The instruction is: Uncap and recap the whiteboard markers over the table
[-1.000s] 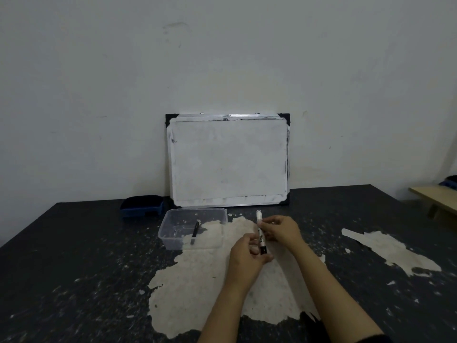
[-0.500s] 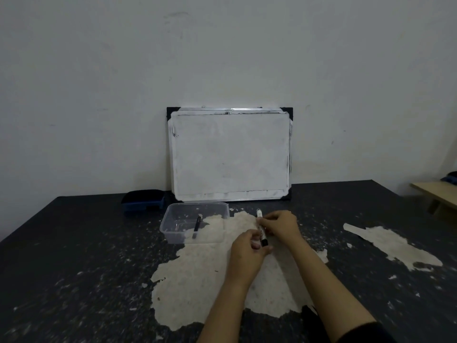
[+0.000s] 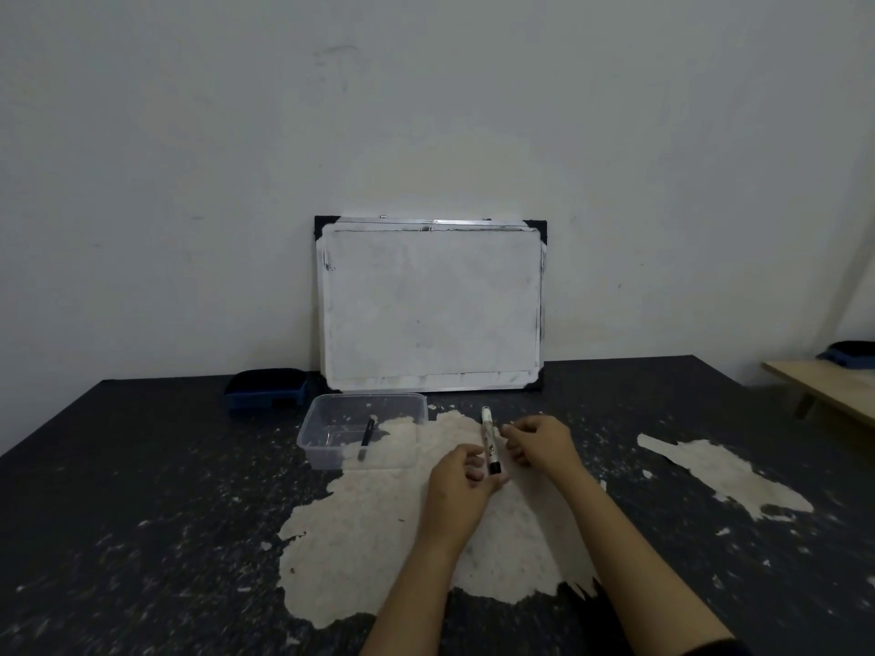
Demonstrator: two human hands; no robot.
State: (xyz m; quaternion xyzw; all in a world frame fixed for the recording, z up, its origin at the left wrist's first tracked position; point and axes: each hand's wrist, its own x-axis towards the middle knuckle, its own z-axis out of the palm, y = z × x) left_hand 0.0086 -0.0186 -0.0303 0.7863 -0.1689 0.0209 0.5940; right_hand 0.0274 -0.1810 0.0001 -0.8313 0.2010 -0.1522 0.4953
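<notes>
Over the flaking dark table (image 3: 142, 466), at 6 o'clock from the leaning whiteboard (image 3: 431, 305), the left hand (image 3: 461, 485) pinches a white marker (image 3: 489, 440) near its black end, while the right hand (image 3: 540, 440), loosely curled and empty, should grip firmly and pull straight.

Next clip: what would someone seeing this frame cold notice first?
First, the two hands at centre: the left hand pinches a white marker near its black lower end, while the right hand sits just beside it, fingers curled. Behind them a smudged whiteboard leans on the wall. Left of the hands, a clear tub holds a black marker.
</notes>
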